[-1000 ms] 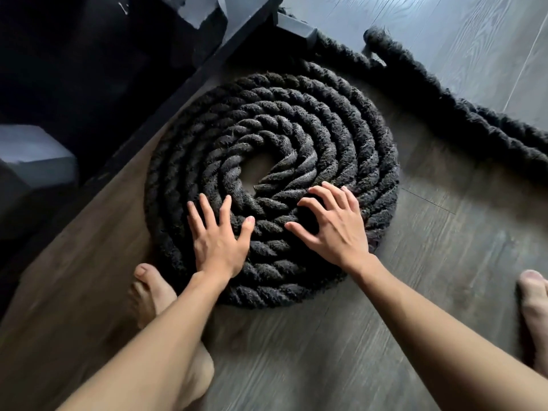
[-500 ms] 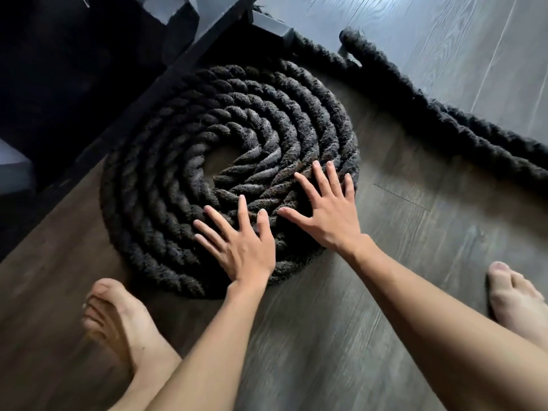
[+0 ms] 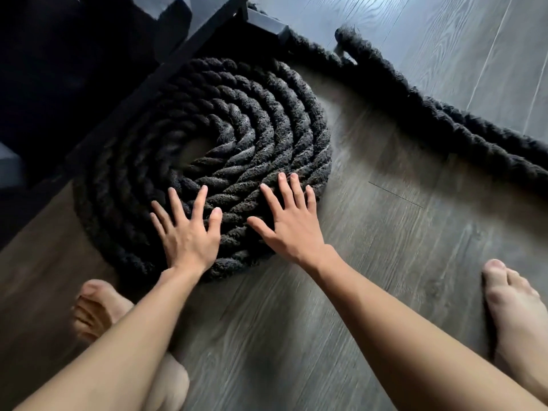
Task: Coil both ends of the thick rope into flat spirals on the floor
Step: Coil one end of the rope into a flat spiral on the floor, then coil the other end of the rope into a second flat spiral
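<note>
A thick black twisted rope lies wound into a flat spiral [image 3: 243, 126] on the wood floor, with a small gap at its centre. My left hand [image 3: 186, 232] rests palm down, fingers spread, on the spiral's near edge. My right hand [image 3: 292, 226] lies flat beside it on the near right rim, fingers apart. Neither hand grips anything. The rest of the rope [image 3: 439, 114] runs uncoiled from the back toward the right edge, its frayed end [image 3: 344, 37] near the top.
A dark metal frame [image 3: 166, 69] crosses diagonally at the upper left, touching the spiral's far side. My bare left foot [image 3: 98, 310] and right foot [image 3: 516, 315] stand on the grey wood floor [image 3: 385, 262] close to the spiral.
Both hands have slid slightly along the near edge of the spiral and stayed flat. The view has shifted, and the spiral looks a little turned.
</note>
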